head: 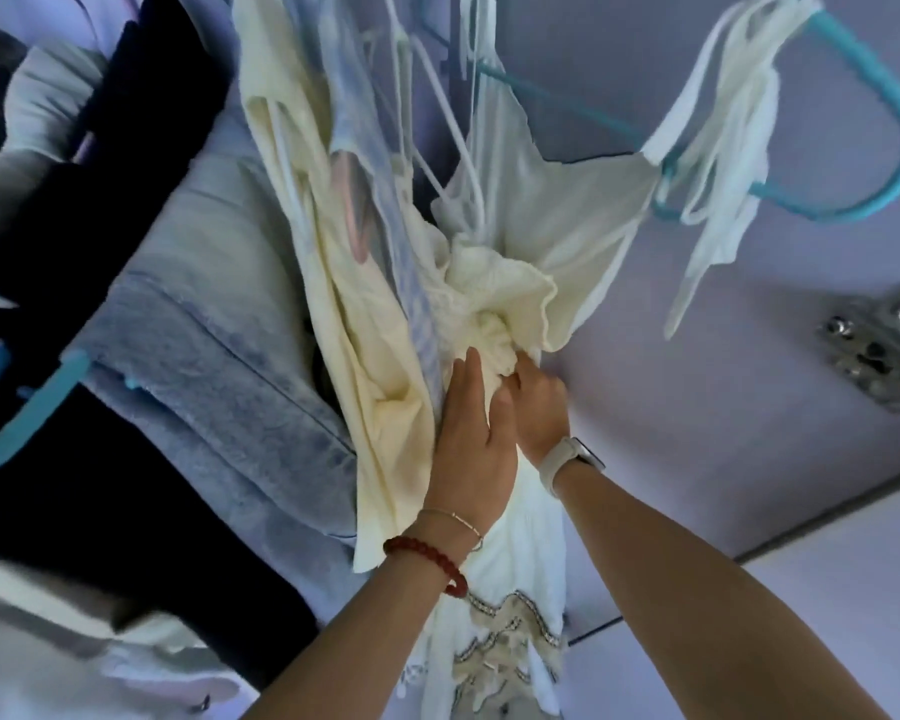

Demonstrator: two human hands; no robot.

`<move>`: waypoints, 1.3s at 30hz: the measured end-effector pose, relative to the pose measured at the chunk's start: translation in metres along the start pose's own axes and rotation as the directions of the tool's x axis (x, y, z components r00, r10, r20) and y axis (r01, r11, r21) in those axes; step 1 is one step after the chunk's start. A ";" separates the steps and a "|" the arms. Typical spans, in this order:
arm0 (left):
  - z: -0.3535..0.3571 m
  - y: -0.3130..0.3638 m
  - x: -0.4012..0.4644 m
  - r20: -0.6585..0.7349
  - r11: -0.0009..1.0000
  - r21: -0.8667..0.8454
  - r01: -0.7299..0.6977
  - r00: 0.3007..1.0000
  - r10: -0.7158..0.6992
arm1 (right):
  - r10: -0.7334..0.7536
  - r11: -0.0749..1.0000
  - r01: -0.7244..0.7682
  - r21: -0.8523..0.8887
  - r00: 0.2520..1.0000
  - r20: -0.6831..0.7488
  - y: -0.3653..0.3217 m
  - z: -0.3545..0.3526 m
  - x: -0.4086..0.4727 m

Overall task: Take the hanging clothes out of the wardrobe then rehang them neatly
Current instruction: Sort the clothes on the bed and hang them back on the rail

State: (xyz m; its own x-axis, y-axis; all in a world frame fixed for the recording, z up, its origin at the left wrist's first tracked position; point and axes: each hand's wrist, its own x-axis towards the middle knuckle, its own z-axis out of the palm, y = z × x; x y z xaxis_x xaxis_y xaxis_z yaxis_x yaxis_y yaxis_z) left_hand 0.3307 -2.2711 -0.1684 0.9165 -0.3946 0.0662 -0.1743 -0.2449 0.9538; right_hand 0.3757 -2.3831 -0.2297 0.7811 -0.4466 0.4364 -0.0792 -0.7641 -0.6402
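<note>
Hands raised among hung clothes: your left hand (468, 449) lies flat, fingers straight, against the cream garment (494, 298); your right hand (539, 402) pinches its bunched, crumpled fabric below the white hangers (437, 111).

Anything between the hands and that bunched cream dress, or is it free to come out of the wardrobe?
Nothing lies between: the right hand grips the bunched cream dress, and the left hand lies against it. Leftward, a pale yellow garment and denim jacket crowd it; white hangers tangle above.
</note>
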 end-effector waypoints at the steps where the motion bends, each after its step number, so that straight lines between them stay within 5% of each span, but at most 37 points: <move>1: 0.005 -0.009 -0.003 0.018 0.999 0.036 -0.016 1.000 0.015 | -0.007 1.000 0.007 -0.016 1.000 0.007 0.009 0.005 -0.007; 6: 0.037 -0.070 -0.007 0.083 0.955 0.258 -0.142 0.989 0.125 | 0.058 0.995 -0.064 0.083 0.996 0.070 0.051 0.032 -0.038; 13: 0.042 -0.117 0.047 0.089 0.828 0.533 -0.175 0.984 0.151 | -0.185 0.976 0.180 0.125 0.982 0.031 0.096 0.072 -0.068; 16: 0.036 -0.113 0.077 0.086 0.878 0.458 -0.135 0.990 0.107 | -0.230 0.966 0.232 0.117 0.973 -0.034 0.098 0.068 -0.074; 19: 0.032 -0.111 0.098 0.123 0.895 0.435 -0.093 0.991 0.043 | -0.277 0.960 0.279 -0.021 0.959 0.062 0.102 0.071 -0.073; 25: 0.011 -0.137 0.122 0.166 0.650 0.756 -0.079 0.983 -0.073 | -0.056 0.998 0.041 0.047 0.914 0.401 0.099 0.095 -0.043; 29: 0.000 -0.143 0.116 0.193 0.521 0.848 -0.102 0.973 -0.123 | -0.010 0.998 -0.019 0.060 0.894 0.449 0.106 0.095 -0.043; 39: 0.006 -0.120 0.047 0.263 0.487 0.853 -0.186 0.960 -0.094 | 0.112 0.988 -0.149 0.047 0.884 0.453 0.087 0.040 -0.087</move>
State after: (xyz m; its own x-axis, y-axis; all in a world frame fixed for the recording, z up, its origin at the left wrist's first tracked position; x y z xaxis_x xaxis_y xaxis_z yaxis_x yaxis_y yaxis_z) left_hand 0.3926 -2.2651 -0.2819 0.8017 -0.5887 -0.1030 -0.5627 -0.8016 0.2019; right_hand 0.3260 -2.3921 -0.3486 0.9626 -0.2695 0.0275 -0.1657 -0.6662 -0.7271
